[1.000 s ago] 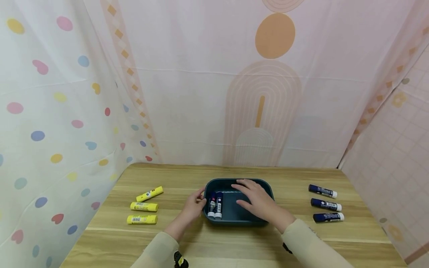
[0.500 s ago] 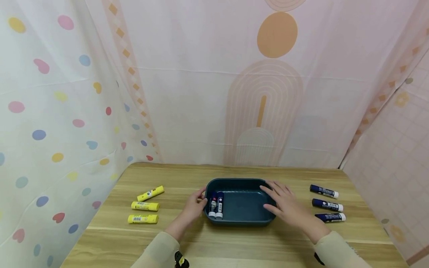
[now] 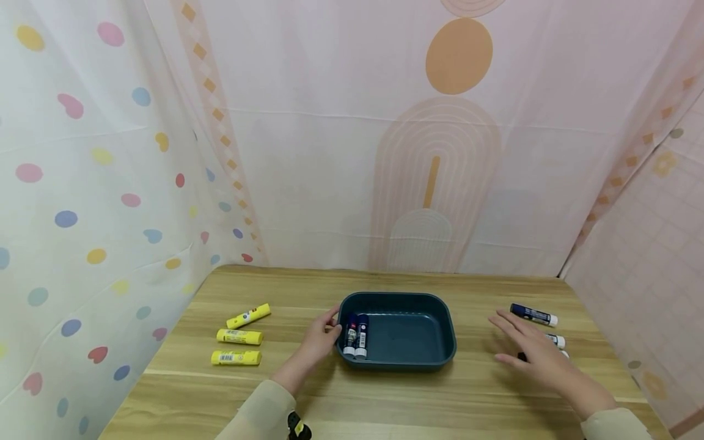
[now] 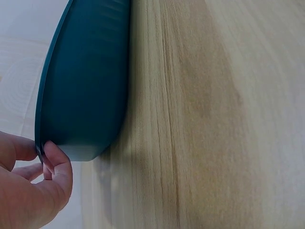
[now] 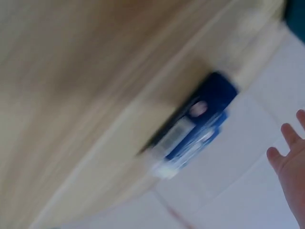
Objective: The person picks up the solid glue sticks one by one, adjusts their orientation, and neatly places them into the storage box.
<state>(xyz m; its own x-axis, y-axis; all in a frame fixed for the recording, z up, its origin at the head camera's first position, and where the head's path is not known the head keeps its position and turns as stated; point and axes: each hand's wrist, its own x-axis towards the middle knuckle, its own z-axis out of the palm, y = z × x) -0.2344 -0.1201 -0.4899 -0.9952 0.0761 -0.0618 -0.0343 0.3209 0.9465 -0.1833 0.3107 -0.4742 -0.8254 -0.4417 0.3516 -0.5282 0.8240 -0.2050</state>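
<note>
My left hand [image 3: 317, 337] pinches the left rim of a dark teal plastic tray [image 3: 409, 365]; the left wrist view shows thumb and fingers on either side of the rim [image 4: 41, 109]. Inside the tray, at its left end, two blue glue sticks with white ends [image 3: 361, 336] lie side by side. Over the right part of the table, my right hand [image 3: 533, 354] is spread, holding nothing. It partly covers two of three blue-and-white glue sticks there; the farthest glue stick [image 3: 533, 315] shows whole. The right wrist view is blurred, with glue sticks [image 5: 190, 126] apart from the fingers.
Three yellow glue sticks [image 3: 239, 337] lie on the left side of the wooden table [image 3: 385, 403]. A patterned curtain [image 3: 319, 153] hangs behind the table and along both sides.
My right hand has moved right, from above the tray to above the blue glue sticks on the right. The left hand has kept its grip on the tray's rim.
</note>
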